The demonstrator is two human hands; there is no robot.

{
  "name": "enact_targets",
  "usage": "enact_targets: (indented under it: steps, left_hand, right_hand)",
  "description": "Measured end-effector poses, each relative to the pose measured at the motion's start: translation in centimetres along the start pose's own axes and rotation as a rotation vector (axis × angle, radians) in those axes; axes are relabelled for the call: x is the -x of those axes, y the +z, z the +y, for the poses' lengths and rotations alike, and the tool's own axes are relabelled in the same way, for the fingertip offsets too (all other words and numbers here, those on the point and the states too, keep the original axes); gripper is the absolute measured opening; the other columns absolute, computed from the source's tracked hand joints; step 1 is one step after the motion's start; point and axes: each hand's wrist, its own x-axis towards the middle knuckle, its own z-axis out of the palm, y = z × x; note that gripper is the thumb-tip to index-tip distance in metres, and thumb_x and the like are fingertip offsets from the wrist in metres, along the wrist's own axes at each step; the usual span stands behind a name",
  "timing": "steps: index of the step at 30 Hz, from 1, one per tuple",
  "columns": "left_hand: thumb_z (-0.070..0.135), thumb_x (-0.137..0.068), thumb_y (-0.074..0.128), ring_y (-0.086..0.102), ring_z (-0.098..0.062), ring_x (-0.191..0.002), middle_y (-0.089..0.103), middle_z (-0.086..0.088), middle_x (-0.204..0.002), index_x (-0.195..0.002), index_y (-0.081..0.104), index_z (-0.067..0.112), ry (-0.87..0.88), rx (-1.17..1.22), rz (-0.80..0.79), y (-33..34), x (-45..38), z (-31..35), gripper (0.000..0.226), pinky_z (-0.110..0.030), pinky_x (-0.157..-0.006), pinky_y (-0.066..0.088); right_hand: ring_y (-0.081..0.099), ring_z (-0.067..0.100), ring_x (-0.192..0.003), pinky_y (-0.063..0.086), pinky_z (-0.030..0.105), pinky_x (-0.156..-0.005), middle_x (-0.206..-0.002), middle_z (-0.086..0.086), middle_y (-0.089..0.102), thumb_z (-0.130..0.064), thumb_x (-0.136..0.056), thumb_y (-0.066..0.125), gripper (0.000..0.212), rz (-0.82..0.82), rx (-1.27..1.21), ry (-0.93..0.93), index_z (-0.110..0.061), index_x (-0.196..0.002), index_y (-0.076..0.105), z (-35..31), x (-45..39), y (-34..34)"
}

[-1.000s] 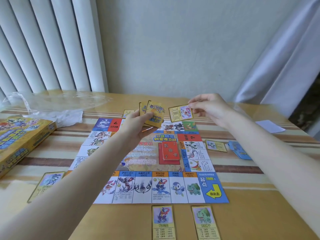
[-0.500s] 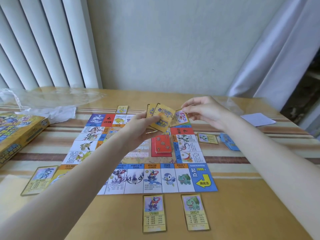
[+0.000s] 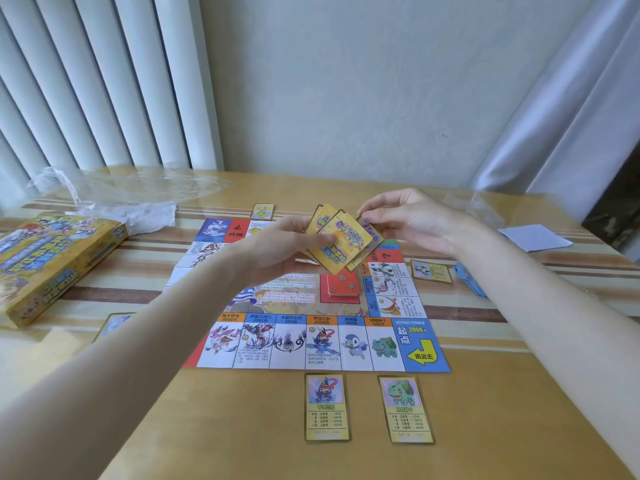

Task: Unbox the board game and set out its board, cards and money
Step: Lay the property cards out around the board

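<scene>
The game board [image 3: 349, 344] lies unfolded on the table with a red card stack [image 3: 341, 289] near its middle. My left hand [image 3: 277, 247] grips a fan of yellow cards [image 3: 341, 245] above the board. My right hand [image 3: 412, 220] pinches one card [image 3: 372, 232] at the fan's right edge. Two yellow property cards [image 3: 327, 407] [image 3: 405, 408] lie below the board's near edge. One more [image 3: 431, 271] lies right of the board, another [image 3: 263, 212] beyond its far edge, and one [image 3: 112, 323] to the left, partly behind my arm.
The yellow game box [image 3: 52, 261] sits at the left edge. Crumpled clear plastic wrap [image 3: 121, 192] lies behind it. A blue card pile [image 3: 469, 280] shows behind my right forearm. A white paper sheet [image 3: 533, 237] lies far right. Bare tabletop [image 3: 242, 427] stretches in front.
My right hand has brought its single card from out at the right back to the fan held in my left hand. The view has shifted slightly.
</scene>
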Motion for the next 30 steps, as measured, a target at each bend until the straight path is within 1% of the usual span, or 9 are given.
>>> enact_targets:
  steps: [5, 10, 13, 15, 17, 19, 24, 28, 30]
  left_hand:
    - [0.007, -0.089, 0.055, 0.070, -0.015, -0.080, 0.073, -0.004, -0.089, -0.099, 0.065, 0.013, 0.003, -0.045, -0.001, -1.0, 1.1, 0.4, 0.015, -0.031, -0.082, 0.056]
    - [0.006, -0.089, 0.054, 0.071, -0.015, -0.078, 0.073, -0.006, -0.088, -0.099, 0.065, 0.009, -0.034, -0.035, 0.045, -2.8, 2.8, -0.3, 0.015, -0.027, -0.076, 0.058]
    - [0.007, -0.087, 0.055, 0.071, -0.017, -0.080, 0.073, -0.009, -0.090, -0.099, 0.066, 0.008, -0.046, 0.048, 0.098, -4.3, 3.9, -0.9, 0.015, -0.030, -0.077, 0.058]
    - [0.008, -0.089, 0.055, 0.071, -0.017, -0.077, 0.073, -0.010, -0.087, -0.096, 0.065, 0.007, -0.032, 0.114, 0.197, -5.4, 4.5, -1.2, 0.013, -0.030, -0.076, 0.058]
    - [0.008, -0.092, 0.053, 0.071, -0.016, -0.073, 0.072, -0.010, -0.083, -0.096, 0.063, 0.007, -0.007, 0.171, 0.348, -6.6, 4.8, -1.2, 0.011, -0.029, -0.072, 0.059]
    - [0.008, -0.093, 0.052, 0.071, -0.017, -0.073, 0.072, -0.010, -0.084, -0.098, 0.062, 0.007, 0.002, 0.184, 0.424, -7.4, 5.1, -1.3, 0.010, -0.028, -0.068, 0.059]
    - [0.009, -0.092, 0.054, 0.071, -0.016, -0.074, 0.072, -0.009, -0.084, -0.096, 0.062, 0.008, -0.019, 0.145, 0.414, -6.9, 5.0, -1.7, 0.009, -0.029, -0.070, 0.059]
    - [0.010, -0.092, 0.054, 0.069, -0.018, -0.079, 0.070, -0.011, -0.090, -0.100, 0.062, 0.008, -0.017, 0.144, 0.408, -6.6, 5.2, -1.7, 0.011, -0.029, -0.072, 0.059]
    - [0.010, -0.092, 0.054, 0.069, -0.019, -0.080, 0.070, -0.011, -0.092, -0.101, 0.062, 0.008, -0.016, 0.139, 0.403, -6.5, 5.4, -1.8, 0.012, -0.029, -0.072, 0.059]
  right_hand:
    - [0.060, 0.013, -0.061, 0.052, 0.021, -0.059, -0.067, 0.003, 0.068, 0.001, -0.082, 0.060, 0.011, -0.010, -0.068, -0.019, -0.009, -0.079, 0.066, -0.5, -0.9, 3.2]
    - [0.059, 0.015, -0.065, 0.050, 0.022, -0.060, -0.075, 0.008, 0.065, 0.002, -0.085, 0.059, 0.011, -0.070, -0.012, 0.013, -0.008, -0.083, 0.064, -0.3, -1.4, 5.4]
    - [0.060, 0.012, -0.060, 0.047, 0.018, -0.052, -0.068, 0.004, 0.068, 0.007, -0.082, 0.061, 0.014, -0.106, 0.047, 0.042, -0.007, -0.082, 0.064, 0.2, -1.5, 6.1]
    - [0.060, 0.012, -0.061, 0.046, 0.017, -0.049, -0.069, 0.005, 0.069, 0.009, -0.080, 0.063, 0.014, -0.118, 0.109, 0.068, -0.005, -0.082, 0.066, 0.3, -1.4, 6.3]
    - [0.063, 0.012, -0.065, 0.051, 0.017, -0.052, -0.073, 0.006, 0.070, 0.008, -0.080, 0.063, 0.012, -0.135, 0.130, 0.101, -0.001, -0.086, 0.067, 0.3, -1.2, 6.4]
    - [0.065, 0.014, -0.070, 0.055, 0.018, -0.057, -0.078, 0.007, 0.070, 0.009, -0.081, 0.061, 0.013, -0.141, 0.103, 0.118, 0.001, -0.090, 0.067, 0.2, -1.1, 6.5]
    - [0.065, 0.019, -0.075, 0.059, 0.023, -0.066, -0.085, 0.009, 0.068, 0.009, -0.083, 0.060, 0.014, -0.180, 0.177, 0.126, 0.000, -0.090, 0.067, -0.5, -0.8, 7.2]
    - [0.064, 0.025, -0.078, 0.059, 0.024, -0.066, -0.085, 0.011, 0.068, 0.007, -0.083, 0.061, 0.015, -0.194, 0.255, 0.120, -0.005, -0.090, 0.068, -0.9, -0.5, 7.6]
    - [0.063, 0.025, -0.076, 0.057, 0.021, -0.063, -0.085, 0.012, 0.068, 0.006, -0.084, 0.062, 0.015, -0.191, 0.282, 0.115, -0.005, -0.091, 0.068, -1.1, -0.2, 7.8]
